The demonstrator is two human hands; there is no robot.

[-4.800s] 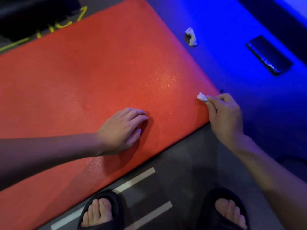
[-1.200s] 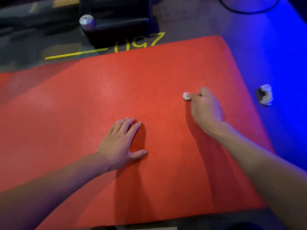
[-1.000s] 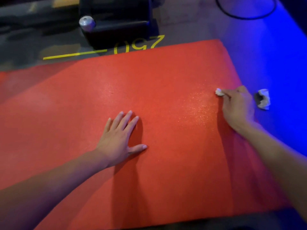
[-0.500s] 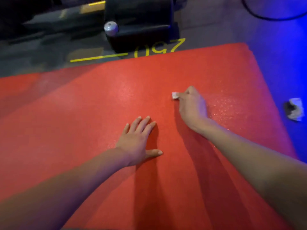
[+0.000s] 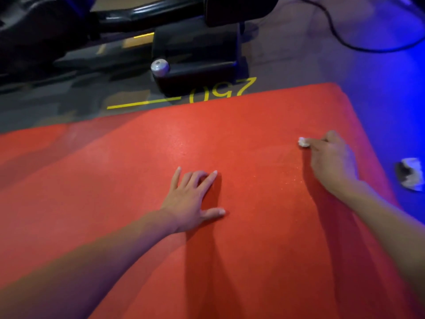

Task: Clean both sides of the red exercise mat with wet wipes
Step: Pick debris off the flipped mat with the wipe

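Left hand [image 5: 190, 203] is pressing flat, fingers spread, pinning the soft, floppy-looking red mat [image 5: 253, 238], while right hand [image 5: 331, 162] is pinching a small, limp wet wipe [image 5: 304, 142] against it.

red mat [image 5: 230, 139], plain, with a faint glittery speckle. white wipe [image 5: 304, 142] at the right hand's [image 5: 332, 162] fingertips. yellow line and digits [image 5: 220, 92] on the grey floor [image 5: 69, 111]. black machine base [image 5: 195, 56] with a silver knob [image 5: 159, 66]. blue light washes the floor at right, where a white-and-dark crumpled wipe [image 5: 410, 174] lies.
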